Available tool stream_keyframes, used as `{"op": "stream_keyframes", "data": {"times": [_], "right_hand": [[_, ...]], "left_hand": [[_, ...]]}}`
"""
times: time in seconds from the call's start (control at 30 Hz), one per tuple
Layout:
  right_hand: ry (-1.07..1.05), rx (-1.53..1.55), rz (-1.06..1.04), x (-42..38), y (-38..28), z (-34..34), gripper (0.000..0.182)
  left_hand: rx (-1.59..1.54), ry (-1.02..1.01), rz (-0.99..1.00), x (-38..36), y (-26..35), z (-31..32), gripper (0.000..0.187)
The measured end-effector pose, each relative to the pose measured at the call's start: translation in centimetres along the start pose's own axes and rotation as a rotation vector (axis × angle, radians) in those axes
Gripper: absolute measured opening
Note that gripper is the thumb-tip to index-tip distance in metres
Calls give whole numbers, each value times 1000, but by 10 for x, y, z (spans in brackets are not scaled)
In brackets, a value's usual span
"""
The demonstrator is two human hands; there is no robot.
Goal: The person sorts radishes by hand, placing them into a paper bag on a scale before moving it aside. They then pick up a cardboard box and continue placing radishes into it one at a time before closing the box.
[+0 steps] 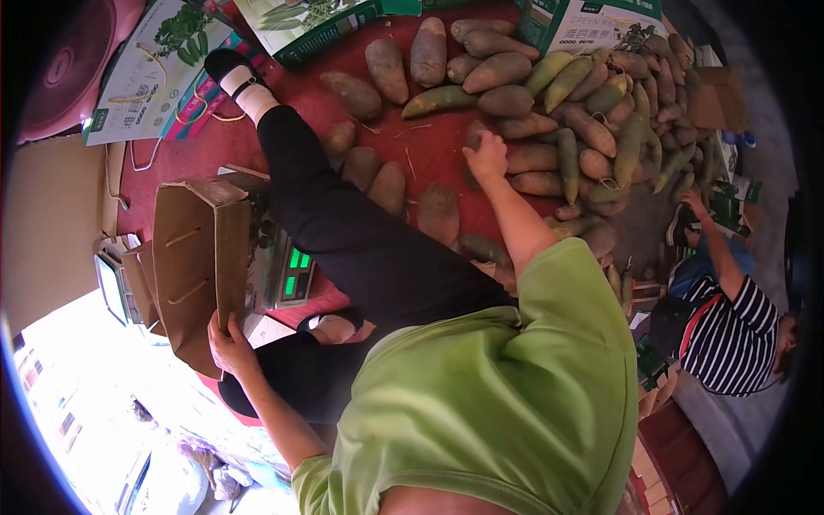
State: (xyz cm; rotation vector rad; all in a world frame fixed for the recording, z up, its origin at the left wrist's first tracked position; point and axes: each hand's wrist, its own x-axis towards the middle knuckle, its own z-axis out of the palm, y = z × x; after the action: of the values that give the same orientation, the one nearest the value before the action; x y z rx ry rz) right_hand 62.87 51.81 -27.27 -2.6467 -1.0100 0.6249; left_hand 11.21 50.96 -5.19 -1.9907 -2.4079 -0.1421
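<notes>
My left hand (230, 345) grips the lower edge of an open brown cardboard carrier box (184, 275) with cord handles inside. The box rests by a scale with a green lit display (296, 273). My right hand (487, 158) is stretched out over the red surface, its fingers curled around a dark radish (474, 135) that they partly cover. Close by lies a large heap of long, soil-dulled radishes (592, 129), some greenish, some brownish. Several more radishes (386, 189) lie apart, near my leg.
Printed radish cartons (592, 24) stand at the back, and a printed carrier bag (142, 77) is at upper left beside a pink tub (73, 64). My black-trousered leg (343, 232) crosses the red covering. To the right, another person in a striped shirt (730, 335) reaches toward boxes.
</notes>
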Motion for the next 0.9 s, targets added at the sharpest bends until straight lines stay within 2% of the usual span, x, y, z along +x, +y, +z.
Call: {"op": "stream_keyframes", "data": {"times": [0.07, 0.1, 0.17, 0.2, 0.27, 0.43, 0.6, 0.73, 0.9], "right_hand": [[-95, -41, 188, 7, 17, 0, 64], [-98, -43, 186, 9, 23, 3, 64], [-161, 27, 331, 7, 31, 8, 85], [-170, 24, 329, 5, 34, 11, 85], [-210, 100, 354, 4, 38, 21, 99], [-210, 85, 361, 5, 35, 24, 101], [-258, 163, 307, 5, 46, 18, 96], [-302, 166, 258, -2, 60, 20, 100], [-438, 415, 274, -24, 53, 8, 95]], "left_hand": [[15, -1, -6, 0, -4, 3, 32], [30, 1, -9, -1, -5, 3, 31], [41, 4, -5, -1, -3, 2, 31], [49, 9, 2, -2, -2, 1, 31], [39, 0, -1, -2, -2, 0, 30], [10, -37, -61, -2, -2, 0, 28], [-32, -27, -18, 4, 3, -4, 24], [-61, -20, -22, 5, 9, -9, 23], [-49, -12, 0, 6, 11, -14, 21]]}}
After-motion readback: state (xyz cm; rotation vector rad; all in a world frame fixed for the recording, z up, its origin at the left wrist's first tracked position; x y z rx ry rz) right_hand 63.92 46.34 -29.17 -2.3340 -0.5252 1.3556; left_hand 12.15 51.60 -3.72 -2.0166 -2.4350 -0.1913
